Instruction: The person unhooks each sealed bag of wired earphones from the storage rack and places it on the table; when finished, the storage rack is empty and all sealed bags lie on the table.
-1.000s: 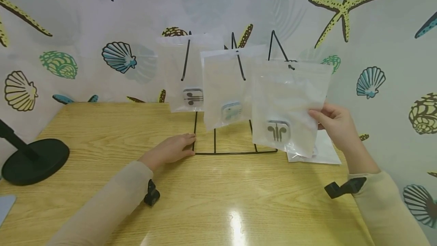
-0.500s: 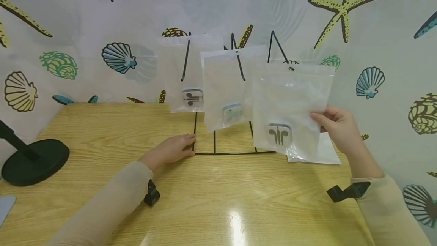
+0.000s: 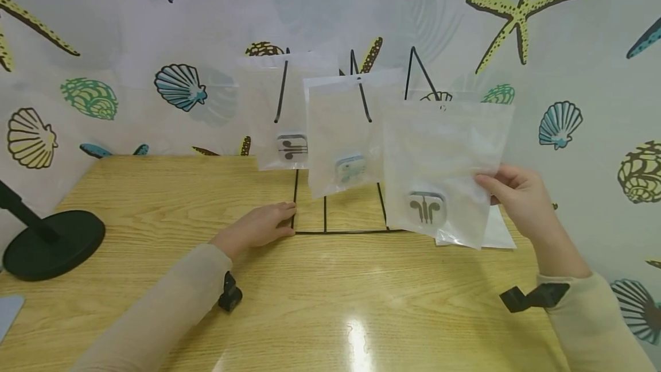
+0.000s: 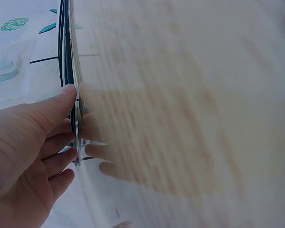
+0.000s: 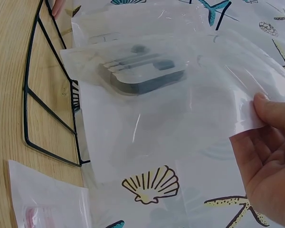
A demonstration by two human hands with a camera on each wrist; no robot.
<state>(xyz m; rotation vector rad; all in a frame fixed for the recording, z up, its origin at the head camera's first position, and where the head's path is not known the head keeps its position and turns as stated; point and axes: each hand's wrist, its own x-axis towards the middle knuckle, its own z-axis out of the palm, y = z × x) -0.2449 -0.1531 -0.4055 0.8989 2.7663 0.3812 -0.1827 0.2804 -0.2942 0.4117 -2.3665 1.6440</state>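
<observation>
My right hand [image 3: 518, 197] pinches the right edge of a clear zip bag [image 3: 439, 154] between thumb and fingers. Inside that bag sits a white case of earphones [image 3: 426, 209]. The bag's punched hole lies at the tip of the right-hand hook of a black wire rack [image 3: 356, 232]; whether the hook still passes through cannot be told. Two more bags, the middle bag [image 3: 335, 136] and the left bag [image 3: 258, 108], hang on the other hooks. My left hand [image 3: 260, 224] holds the rack's base wire at its front left corner, thumb and fingertips against the wire.
Another white bag [image 3: 501, 234] lies on the wooden table [image 3: 310, 303] behind the held bag; pink shows inside it in the right wrist view. A black round stand base [image 3: 67, 245] is at the left. A shell-patterned cloth [image 3: 129, 27] hangs behind.
My right hand has drawn the bag slightly right and toward me. The hook tip that showed in front of the bag no longer protrudes. My left hand stays put.
</observation>
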